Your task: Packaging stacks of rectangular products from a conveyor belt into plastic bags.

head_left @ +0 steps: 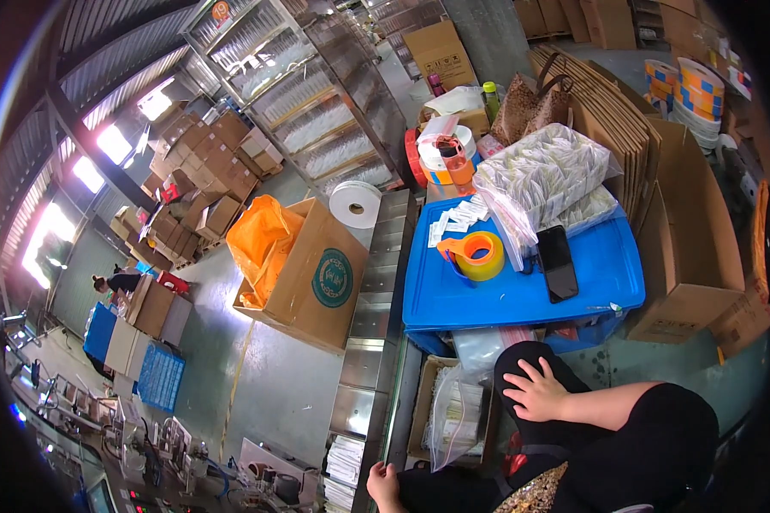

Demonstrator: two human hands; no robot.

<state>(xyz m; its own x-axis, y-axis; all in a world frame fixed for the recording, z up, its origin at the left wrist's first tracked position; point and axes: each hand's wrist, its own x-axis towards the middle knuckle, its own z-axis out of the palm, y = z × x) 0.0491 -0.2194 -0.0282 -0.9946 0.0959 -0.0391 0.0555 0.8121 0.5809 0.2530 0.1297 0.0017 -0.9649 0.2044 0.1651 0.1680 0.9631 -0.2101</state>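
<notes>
The right hand point(535, 392) lies flat, fingers spread, on the knee point(522, 359), holding nothing. The left hand point(383, 484), at seven o'clock, is curled; whether it grips anything I cannot tell. At twelve o'clock, the phone point(557, 263) on the blue lid point(453, 295) beside the tape dispenser point(475, 255) could probably slide off if the lid were knocked.

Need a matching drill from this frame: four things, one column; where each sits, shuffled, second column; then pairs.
Things:
1. tape dispenser
2. phone
3. right hand
4. orange bag

Places:
A. flat on the person's black-clad knee
B. hanging out of the open cardboard box on the floor
C. on the blue lid, left of the phone
D. on the blue lid, by the clear bag of packets

Pairs: 1-C, 2-D, 3-A, 4-B
</notes>
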